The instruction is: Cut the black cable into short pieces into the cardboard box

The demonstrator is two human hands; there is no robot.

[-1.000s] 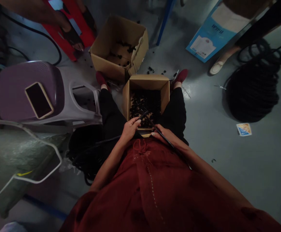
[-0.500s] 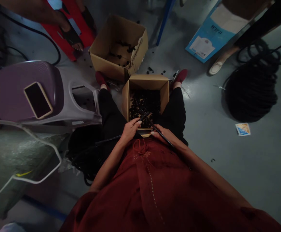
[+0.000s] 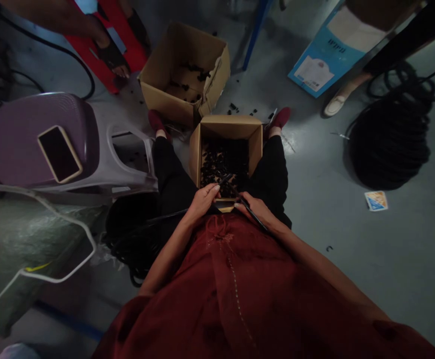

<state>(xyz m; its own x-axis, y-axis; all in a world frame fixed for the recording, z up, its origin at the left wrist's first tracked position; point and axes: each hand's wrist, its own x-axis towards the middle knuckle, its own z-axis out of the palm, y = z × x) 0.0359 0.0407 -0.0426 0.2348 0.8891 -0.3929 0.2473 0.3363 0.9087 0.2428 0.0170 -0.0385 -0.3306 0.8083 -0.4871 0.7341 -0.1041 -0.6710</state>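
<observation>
Above the near edge of a small cardboard box (image 3: 255,144), my left hand (image 3: 203,199) is closed on a black cord (image 3: 168,215). That cord runs left from my wrist toward a dark coil (image 3: 133,239) beside my leg. My right hand (image 3: 255,207) is closed around a thin black length (image 3: 253,215), cord-like, which slants back along my wrist. The two black pieces come close together in front of my fingertips; whether they join is too dark to tell. Many small black parts (image 3: 224,157) lie inside the box, which stands between my legs.
A larger cardboard box (image 3: 167,102) holds a few black pieces. At left, a phone (image 3: 60,154) lies on a purple stool (image 3: 19,139). A big black cord coil (image 3: 389,137) and a blue box (image 3: 318,65) sit at right. Other people's feet (image 3: 335,104) are nearby.
The black length in my right hand reaches less far back along my forearm than before, and its front part has shifted slightly. My left hand has barely moved.
</observation>
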